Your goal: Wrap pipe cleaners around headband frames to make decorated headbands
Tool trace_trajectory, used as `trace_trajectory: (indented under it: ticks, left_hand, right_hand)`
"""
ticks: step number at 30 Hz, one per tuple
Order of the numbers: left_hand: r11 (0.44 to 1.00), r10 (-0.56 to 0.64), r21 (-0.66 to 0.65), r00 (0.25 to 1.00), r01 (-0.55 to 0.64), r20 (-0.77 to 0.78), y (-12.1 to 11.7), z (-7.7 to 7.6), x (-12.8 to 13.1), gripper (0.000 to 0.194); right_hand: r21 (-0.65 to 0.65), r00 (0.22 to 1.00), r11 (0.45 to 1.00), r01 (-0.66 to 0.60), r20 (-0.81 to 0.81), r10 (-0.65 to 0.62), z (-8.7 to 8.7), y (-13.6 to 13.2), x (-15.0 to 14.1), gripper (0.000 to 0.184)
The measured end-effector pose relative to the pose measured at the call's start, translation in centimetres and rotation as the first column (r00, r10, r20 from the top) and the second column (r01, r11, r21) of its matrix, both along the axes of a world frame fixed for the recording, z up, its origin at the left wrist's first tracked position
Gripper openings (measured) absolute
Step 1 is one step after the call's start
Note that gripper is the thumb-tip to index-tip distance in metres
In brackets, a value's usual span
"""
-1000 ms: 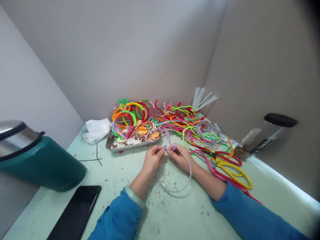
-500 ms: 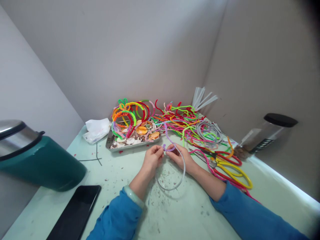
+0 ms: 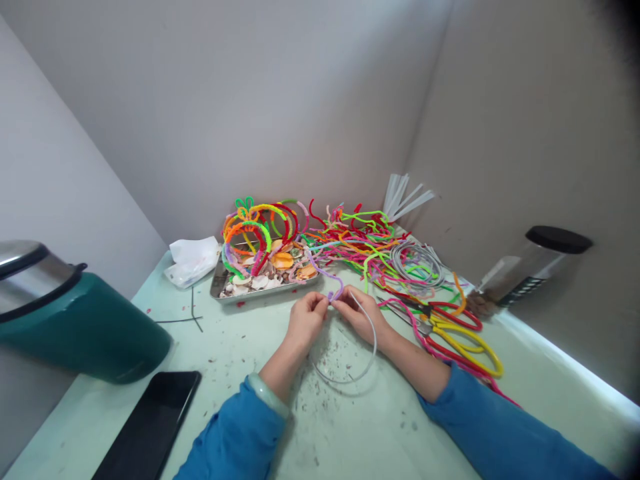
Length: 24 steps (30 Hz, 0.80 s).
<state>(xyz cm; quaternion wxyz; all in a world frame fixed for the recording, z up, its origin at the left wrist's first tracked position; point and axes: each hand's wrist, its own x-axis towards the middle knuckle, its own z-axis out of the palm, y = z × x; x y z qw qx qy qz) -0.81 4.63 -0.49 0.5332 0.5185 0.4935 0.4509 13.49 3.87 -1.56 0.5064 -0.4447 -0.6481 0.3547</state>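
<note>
My left hand (image 3: 307, 316) and my right hand (image 3: 358, 315) meet over the middle of the table, both closed in a pinch. Between their fingertips is a purple pipe cleaner (image 3: 334, 279), one end curled at the fingers and the free length bending up toward the tray. A grey wire (image 3: 374, 347) curves in a large loop from my right hand down and round below both hands. The wire's ends are hidden by the fingers, and whether the pipe cleaner is wound on it I cannot tell.
A metal tray (image 3: 273, 292) holds shells and pipe-cleaner rings. Right of it lie loose pipe cleaners (image 3: 345, 241), a grey wire coil (image 3: 413, 261), and red and yellow scissors (image 3: 467, 340). A teal bottle (image 3: 95, 333), a phone (image 3: 150, 427) and a clear jar (image 3: 537, 267) stand around.
The free length of the purple pipe cleaner has swung left and lower, and its curl at the fingers is tighter. My hands are slightly closer together; the wire loop has shifted a little right.
</note>
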Motion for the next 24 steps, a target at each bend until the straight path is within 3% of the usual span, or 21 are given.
trace_trajectory:
  ticks: [6,24]
  left_hand:
    - [0.983,-0.012,0.178,0.98,0.048,-0.198,0.19,-0.42,-0.22,0.015]
    - [0.97,-0.047,0.217,0.966,0.104,-0.253,0.23,-0.5,-0.19,0.018]
  right_hand:
    - [-0.012,1.0,1.0,-0.008,-0.008,0.008,0.15,0.0,0.08,0.017]
    - [-0.04,0.997,0.999,-0.014,-0.076,0.011,0.09,0.23,0.13,0.017]
